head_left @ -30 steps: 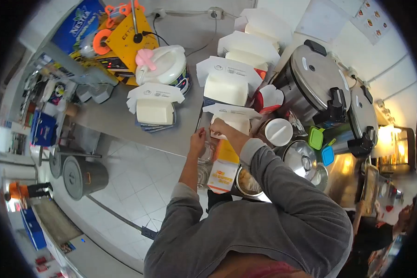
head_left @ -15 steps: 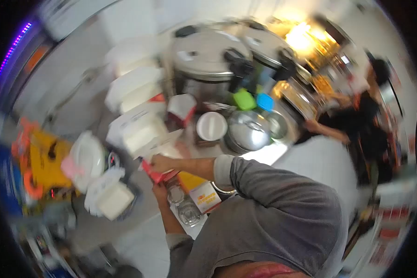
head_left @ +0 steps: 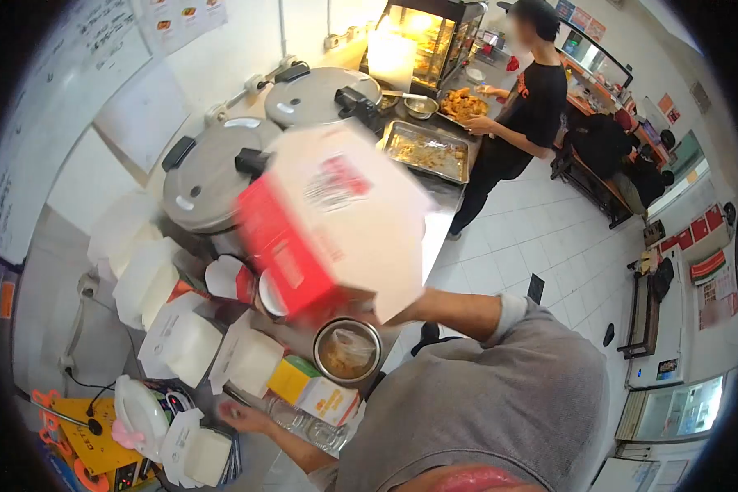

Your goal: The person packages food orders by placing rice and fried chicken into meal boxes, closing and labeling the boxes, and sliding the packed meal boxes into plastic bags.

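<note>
A red-and-white cardboard food box point(head_left: 291, 250) with open pale flaps is raised above the counter, blurred by motion. My right hand point(head_left: 412, 307) grips it at its near edge; the flap hides most of the fingers. Low over the counter, my left hand point(head_left: 242, 416) has its fingers loosely apart and nothing visible in them. It is close to an open white takeaway box point(head_left: 248, 361) and some clear plastic containers point(head_left: 307, 422). Beside these lie a yellow-and-white carton point(head_left: 324, 394) and a metal bowl point(head_left: 348, 351) with a plastic bag inside.
Two large lidded cookers point(head_left: 213, 176) stand by the wall. Open white boxes point(head_left: 180, 340) line the counter. At left are a white scale-like device point(head_left: 139, 414) and a yellow case point(head_left: 78, 430). A co-worker point(head_left: 541, 98) handles fried food beside a metal tray point(head_left: 426, 152).
Both hands were together on a red item low at the counter. My right hand has since lifted the red-and-white box up and right; my left hand has come away. The view has turned.
</note>
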Available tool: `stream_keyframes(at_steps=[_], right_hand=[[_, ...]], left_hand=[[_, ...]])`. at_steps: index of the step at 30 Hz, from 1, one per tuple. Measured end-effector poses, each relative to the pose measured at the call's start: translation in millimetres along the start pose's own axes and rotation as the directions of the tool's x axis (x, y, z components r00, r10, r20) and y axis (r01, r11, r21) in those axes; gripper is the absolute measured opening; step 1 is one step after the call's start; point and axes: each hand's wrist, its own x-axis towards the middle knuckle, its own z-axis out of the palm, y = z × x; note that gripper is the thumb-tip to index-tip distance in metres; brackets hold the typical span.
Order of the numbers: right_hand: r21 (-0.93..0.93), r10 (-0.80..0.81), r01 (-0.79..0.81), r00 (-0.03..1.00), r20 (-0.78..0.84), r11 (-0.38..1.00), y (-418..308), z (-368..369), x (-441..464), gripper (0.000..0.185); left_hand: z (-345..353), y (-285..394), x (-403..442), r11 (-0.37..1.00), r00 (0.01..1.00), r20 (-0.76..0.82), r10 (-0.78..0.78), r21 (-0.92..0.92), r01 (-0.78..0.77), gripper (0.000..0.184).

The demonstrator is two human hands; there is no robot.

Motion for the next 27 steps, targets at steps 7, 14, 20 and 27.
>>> stream_keyframes(at_steps=[7,14,20,27], right_hand=[[-0.432,0.561,-0.598,0.797,-0.226,0.675,160.7,-127.2,-101.7,0.02],[-0.277,0.796,-0.779,0.601,-0.074,0.562,368.8,-161.9,-215.6,0.025],[-0.224,0.802,-0.771,0.579,0.147,0.597,480.4,-134.4,-206.4,0.04],[-0.083,0.581,-0.635,0.635,0.51,0.768,477.5,-173.0,-171.5,0.047]], left_hand=[[35.6,171.0,-13.5,0.973,0.972,-0.096,0.214,-0.064,-0.221,0.025],[196.4,304.8,-108.3,0.871,0.907,0.14,0.397,-0.37,-0.324,0.026],[346.9,458.8,-178.9,0.879,0.682,0.584,0.44,-0.436,-0.194,0.042],[508.2,516.6,-155.5,0.818,0.538,0.658,0.527,-0.221,-0.532,0.067]])
